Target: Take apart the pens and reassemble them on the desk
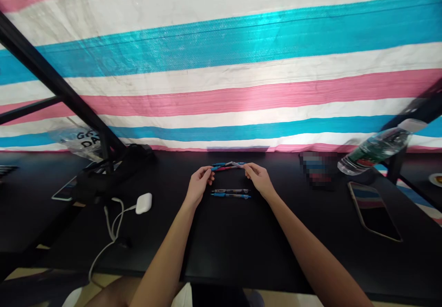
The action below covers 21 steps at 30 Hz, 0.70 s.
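Two slim pens (228,165), one with blue parts and one with pink, span the gap between the person's hands, held level just above the black desk. The left hand (198,185) is closed in a pinch on the pens' nearer ends, and the right hand (258,179) pinches a pale tip at the other end; how far each pen sits in each grip is too small to tell. Directly below, nearly touching neither hand, a lower pair of pens (230,193) lies side by side on the desk (228,251), one dark with pink marks and one blue.

To the left are a white earbud case (143,203) with a white cable (109,224) trailing from it, a black bag (113,169) and a flat device (64,189) partly under it. To the right, a blurred object (316,169) sits near a tilted plastic water bottle (375,146), and a smartphone (375,210) lies face up, reflecting stripes. A black metal frame bar (51,77) crosses the upper left, in front of a pink, white and blue striped tarp (221,67) hanging behind the desk
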### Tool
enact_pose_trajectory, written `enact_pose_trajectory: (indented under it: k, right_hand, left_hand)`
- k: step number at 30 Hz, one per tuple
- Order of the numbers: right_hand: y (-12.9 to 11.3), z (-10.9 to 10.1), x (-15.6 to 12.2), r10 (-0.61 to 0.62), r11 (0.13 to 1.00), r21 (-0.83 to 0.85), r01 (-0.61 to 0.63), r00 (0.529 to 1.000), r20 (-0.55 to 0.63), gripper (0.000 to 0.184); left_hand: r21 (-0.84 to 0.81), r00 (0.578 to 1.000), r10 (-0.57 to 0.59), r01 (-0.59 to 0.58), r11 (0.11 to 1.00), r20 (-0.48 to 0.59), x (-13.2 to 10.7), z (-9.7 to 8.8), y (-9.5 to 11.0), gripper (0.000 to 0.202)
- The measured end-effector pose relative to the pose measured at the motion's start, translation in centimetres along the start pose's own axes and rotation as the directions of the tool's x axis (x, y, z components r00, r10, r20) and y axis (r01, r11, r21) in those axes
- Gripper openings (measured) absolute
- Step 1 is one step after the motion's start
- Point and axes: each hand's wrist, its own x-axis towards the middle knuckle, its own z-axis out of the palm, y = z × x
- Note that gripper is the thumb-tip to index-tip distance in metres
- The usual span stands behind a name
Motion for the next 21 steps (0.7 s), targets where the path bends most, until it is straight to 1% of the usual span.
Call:
enact_pose_trajectory:
  k: [3,6,12,16,18,21]
  right_hand:
    - [-0.05,-0.04,-0.07,-0.003,1.0,-0.024,0.003,1.0,0.014,0.037]
    - [-0.14,-0.08,-0.04,0.01,1.0,-0.029,-0.011,1.0,-0.011,0.037]
    - [0.03,-0.11,0.14,0.033,0.999,-0.036,-0.035,0.999,-0.04,0.04]
    - [0.01,-0.13,0.08,0.035,0.999,-0.037,-0.036,0.999,-0.041,0.038]
    - [-0.11,-0.15,0.05,0.043,0.999,-0.015,-0.043,0.998,-0.045,0.036]
    - [-0.39,-0.17,0.05,0.05,0.996,0.078,-0.046,0.998,-0.047,0.036]
  left_hand:
    - [0.038,1.0,0.007,-0.007,0.999,0.014,-0.05,-0.04,0.08,0.036]
    - [0.07,1.0,0.011,-0.012,0.997,0.022,-0.09,-0.06,0.19,0.036]
    - [0.067,1.0,0.026,-0.026,0.997,0.003,0.02,-0.2,0.24,0.033]
    - [0.131,0.999,0.035,-0.037,0.991,0.021,-0.05,-0.22,0.37,0.032]
    - [0.151,0.999,0.038,-0.042,0.988,0.032,-0.12,-0.18,0.43,0.032]
    - [0.173,0.998,0.035,-0.043,0.984,0.048,-0.19,-0.07,0.44,0.033]
